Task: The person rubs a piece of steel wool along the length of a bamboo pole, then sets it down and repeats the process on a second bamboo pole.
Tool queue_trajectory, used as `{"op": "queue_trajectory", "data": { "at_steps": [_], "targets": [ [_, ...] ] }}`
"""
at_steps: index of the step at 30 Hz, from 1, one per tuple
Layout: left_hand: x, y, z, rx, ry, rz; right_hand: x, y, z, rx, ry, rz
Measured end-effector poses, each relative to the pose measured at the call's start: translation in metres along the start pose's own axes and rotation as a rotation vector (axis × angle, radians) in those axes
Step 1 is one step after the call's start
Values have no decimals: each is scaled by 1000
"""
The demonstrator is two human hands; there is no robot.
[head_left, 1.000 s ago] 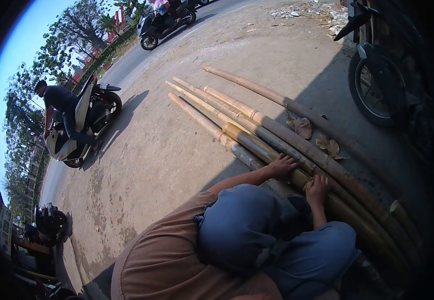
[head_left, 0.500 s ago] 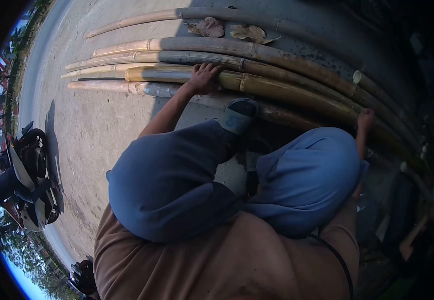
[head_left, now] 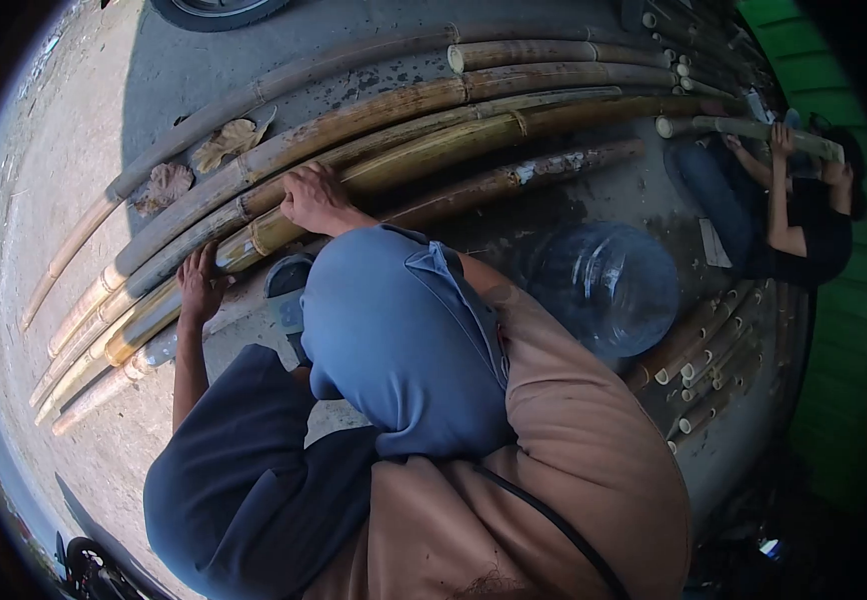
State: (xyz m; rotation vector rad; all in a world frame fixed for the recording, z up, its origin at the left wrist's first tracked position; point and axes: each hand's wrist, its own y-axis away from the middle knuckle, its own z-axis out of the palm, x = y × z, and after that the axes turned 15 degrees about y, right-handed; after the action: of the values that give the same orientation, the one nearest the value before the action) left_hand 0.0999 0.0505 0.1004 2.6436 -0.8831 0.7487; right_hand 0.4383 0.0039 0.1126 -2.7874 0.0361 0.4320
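A thick yellow-green bamboo pole point(head_left: 432, 153) lies lengthwise in front of my knees, among several others on the ground. My right hand point(head_left: 318, 199) is curled over it, fingers bent down around its upper side. Further left along the same pole is my left hand point(head_left: 202, 287), its fingers stretched and slightly apart against the surface. Just beyond runs a darker bamboo pole point(head_left: 182, 248), close alongside. A shorter-looking pole with white patches point(head_left: 504, 182) lies on my near side. My sandal point(head_left: 289, 285) is by the near edge of the pole.
A large clear water jug point(head_left: 609, 290) stands to my right. Cut bamboo pieces point(head_left: 699, 365) lie beyond it. A seated person point(head_left: 804, 235) holds a bamboo length point(head_left: 744, 128) near a green wall point(head_left: 839, 340). Dry leaves point(head_left: 231, 143) and a wheel point(head_left: 216, 12) are ahead.
My view has swung to the right, bringing in the jug, the other person and the green wall. My right hand now rests on the pole much closer to my left hand.
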Motion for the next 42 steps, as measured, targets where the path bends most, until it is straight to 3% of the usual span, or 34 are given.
{"op": "queue_trajectory", "data": {
  "at_steps": [3, 4, 6, 8, 9, 12, 14, 18, 21, 22, 23, 26, 31, 34, 37, 40, 42],
  "targets": [
    [5, 1, -2, -16, -12, -26, 121, 21, -39, 220, 178, 230],
    [5, 0, -1, -10, -7, -12, 165, 27, -65, 207, 263, 344],
    [-16, -3, 11, -3, -60, -5, 236, 30, -102, 66, 492, 547],
    [-29, -4, 16, 13, -19, 33, 240, 3, -164, -323, 362, 956],
    [-24, -5, 15, 10, -15, 12, 220, 0, -207, -319, 360, 963],
    [-27, -4, 13, -17, -32, -50, 212, 10, -309, -395, 328, 643],
    [-20, -5, 6, -27, -21, -88, 178, 48, -404, -358, 259, 617],
    [-25, -6, 18, -10, -38, -86, 179, 152, -513, -682, 111, 561],
    [-27, -3, 18, -2, -40, -75, 207, 220, -479, -931, 59, 625],
    [-24, -4, 18, -3, -31, -74, 218, 232, -449, -1091, 75, 631],
    [-23, 0, 16, -15, -33, -78, 253, 261, -376, -1179, 116, 563],
    [-17, -4, 9, -47, -12, -81, 269, 268, -317, -976, -324, 900],
    [-5, -2, 4, -47, -61, -131, 283, 285, -237, -1203, -74, 781],
    [-14, 0, 9, 17, -47, -41, 271, 286, -234, -1263, 18, 679],
    [-8, -7, 1, -9, -56, -21, 265, 283, -271, -1268, 65, 567],
    [-4, -9, -2, -12, -48, 21, 258, 277, -332, -1162, 112, 418],
    [22, -13, -19, -59, -47, -53, 252, 272, -378, -1026, 207, 350]
  ]
}}
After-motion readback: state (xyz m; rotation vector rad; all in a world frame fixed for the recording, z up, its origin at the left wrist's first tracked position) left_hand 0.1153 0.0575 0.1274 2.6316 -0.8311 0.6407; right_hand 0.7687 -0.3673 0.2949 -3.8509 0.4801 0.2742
